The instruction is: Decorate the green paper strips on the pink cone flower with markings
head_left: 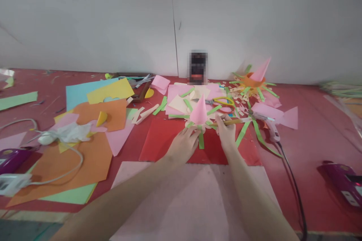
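Head view: pink cone (198, 113) is matte, smooth, w/ a pale scalloped base (207, 125) & green strips (201, 141) radiating out. It sits approx. mid-view, at the far edge of the red sheet (158, 143). Tip points up, long axis near upright; one strip points toward the wearer. L hand (183, 144) has fingertips on the near L side of the base; can't tell if they're pinching or just pressing, as detail there is soft. R hand (226, 131) grips a thin stick (234, 121), held narrow, running sideways from the base out to the R. Scissors (224, 102) & paper scraps crowd the far side; glue gun (272, 130) lies to the R. Red sheet shows on the near side, then pink board (183, 203); red table (308, 139) shows R of the glue gun.
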Motion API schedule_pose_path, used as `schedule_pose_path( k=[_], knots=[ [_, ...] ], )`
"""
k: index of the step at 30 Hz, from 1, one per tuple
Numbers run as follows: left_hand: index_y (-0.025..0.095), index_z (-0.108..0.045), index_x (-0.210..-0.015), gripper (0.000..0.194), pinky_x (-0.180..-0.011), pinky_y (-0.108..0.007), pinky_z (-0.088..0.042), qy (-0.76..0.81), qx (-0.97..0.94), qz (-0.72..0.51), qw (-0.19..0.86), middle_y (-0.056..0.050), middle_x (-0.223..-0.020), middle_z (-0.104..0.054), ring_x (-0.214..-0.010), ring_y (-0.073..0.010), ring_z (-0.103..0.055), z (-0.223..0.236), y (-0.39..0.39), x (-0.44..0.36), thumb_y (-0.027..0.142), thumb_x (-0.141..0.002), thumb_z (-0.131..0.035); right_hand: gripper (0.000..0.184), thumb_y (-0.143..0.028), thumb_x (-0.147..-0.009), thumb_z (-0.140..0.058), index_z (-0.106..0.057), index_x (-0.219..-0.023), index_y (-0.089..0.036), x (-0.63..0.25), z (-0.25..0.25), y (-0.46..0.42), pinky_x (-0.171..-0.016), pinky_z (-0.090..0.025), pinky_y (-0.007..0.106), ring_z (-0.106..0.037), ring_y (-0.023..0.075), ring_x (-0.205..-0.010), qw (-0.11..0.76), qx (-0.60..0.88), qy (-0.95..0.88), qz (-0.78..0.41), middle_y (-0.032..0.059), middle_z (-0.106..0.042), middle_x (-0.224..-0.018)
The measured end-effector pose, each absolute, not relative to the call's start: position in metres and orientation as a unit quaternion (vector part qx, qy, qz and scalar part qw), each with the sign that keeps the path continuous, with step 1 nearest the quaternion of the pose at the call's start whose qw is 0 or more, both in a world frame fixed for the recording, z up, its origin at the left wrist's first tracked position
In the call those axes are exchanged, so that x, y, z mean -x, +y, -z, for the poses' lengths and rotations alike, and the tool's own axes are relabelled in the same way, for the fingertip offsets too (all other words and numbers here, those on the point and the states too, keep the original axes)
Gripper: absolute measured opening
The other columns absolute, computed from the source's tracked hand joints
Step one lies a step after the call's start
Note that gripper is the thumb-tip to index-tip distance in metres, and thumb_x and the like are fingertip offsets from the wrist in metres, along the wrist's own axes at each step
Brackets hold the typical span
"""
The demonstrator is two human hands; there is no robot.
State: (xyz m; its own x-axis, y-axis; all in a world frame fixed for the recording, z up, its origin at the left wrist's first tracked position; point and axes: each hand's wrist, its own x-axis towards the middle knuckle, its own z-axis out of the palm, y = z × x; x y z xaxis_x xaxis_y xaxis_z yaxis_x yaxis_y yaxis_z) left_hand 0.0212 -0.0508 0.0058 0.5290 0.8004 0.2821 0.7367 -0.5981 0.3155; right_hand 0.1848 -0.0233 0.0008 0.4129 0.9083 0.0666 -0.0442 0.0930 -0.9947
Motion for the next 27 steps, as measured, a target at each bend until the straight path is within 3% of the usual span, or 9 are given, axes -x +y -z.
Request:
schedule_pose_path(
  k=[3,8,14,21,27],
  knots=[
    [0.017,-0.053,-0.111,0.028,-0.086,-0.039,-0.046,0.429,-0.884,-0.18,0.055,-0.01,-0.116,-0.055,-0.102,-0.0237,-0.054,-0.003,-0.056,-0.021,0.017,-0.085,-0.041,0.034,-0.042,-0.077,-0.057,-0.038,-0.058,-0.02,-0.184,-0.001,-0.024,-0.037,-0.026,0.02,-0.033,0.0062,-0.034,0.598,0.575,-0.437,-0.347,-0.0101,-0.033,-0.038],
    [0.013,-0.054,-0.109,0.028,-0.083,-0.039,-0.046,0.404,-0.904,-0.138,-0.01,-0.011,-0.112,-0.057,-0.096,-0.0229,-0.054,0.0,-0.064,-0.024,0.021,-0.087,-0.039,0.039,-0.043,-0.081,-0.051,-0.036,-0.054,-0.021,-0.176,-0.001,-0.028,-0.044,-0.032,0.021,-0.038,0.0079,-0.039,0.569,0.576,-0.494,-0.318,-0.0078,-0.036,-0.039],
    [0.015,-0.053,-0.109,0.027,-0.077,-0.037,-0.048,0.432,-0.894,-0.118,0.019,-0.009,-0.115,-0.056,-0.089,-0.0207,-0.055,-0.001,-0.065,-0.023,0.022,-0.088,-0.037,0.035,-0.042,-0.084,-0.046,-0.038,-0.058,-0.021,-0.169,0.005,-0.028,-0.052,-0.038,0.023,-0.046,0.0094,-0.045,0.524,0.554,-0.556,-0.331,-0.0066,-0.044,-0.044],
    [0.017,-0.052,-0.107,0.026,-0.061,-0.029,-0.051,0.454,-0.886,-0.086,0.044,-0.007,-0.118,-0.053,-0.081,-0.0174,-0.057,-0.002,-0.065,-0.018,0.022,-0.087,-0.036,0.037,-0.042,-0.084,-0.045,-0.037,-0.055,-0.021,-0.169,0.008,-0.024,-0.051,-0.037,0.022,-0.046,0.009,-0.045,0.468,0.582,-0.583,-0.32,-0.0064,-0.043,-0.044],
    [0.018,-0.052,-0.108,0.026,-0.062,-0.032,-0.051,0.452,-0.886,-0.088,0.051,-0.006,-0.121,-0.053,-0.081,-0.0189,-0.057,-0.004,-0.066,-0.016,0.022,-0.086,-0.038,0.037,-0.041,-0.084,-0.044,-0.035,-0.055,-0.02,-0.165,0.01,-0.024,-0.051,-0.035,0.021,-0.043,0.0083,-0.045,0.445,0.608,-0.588,-0.292,-0.0067,-0.041,-0.045]
  ],
)
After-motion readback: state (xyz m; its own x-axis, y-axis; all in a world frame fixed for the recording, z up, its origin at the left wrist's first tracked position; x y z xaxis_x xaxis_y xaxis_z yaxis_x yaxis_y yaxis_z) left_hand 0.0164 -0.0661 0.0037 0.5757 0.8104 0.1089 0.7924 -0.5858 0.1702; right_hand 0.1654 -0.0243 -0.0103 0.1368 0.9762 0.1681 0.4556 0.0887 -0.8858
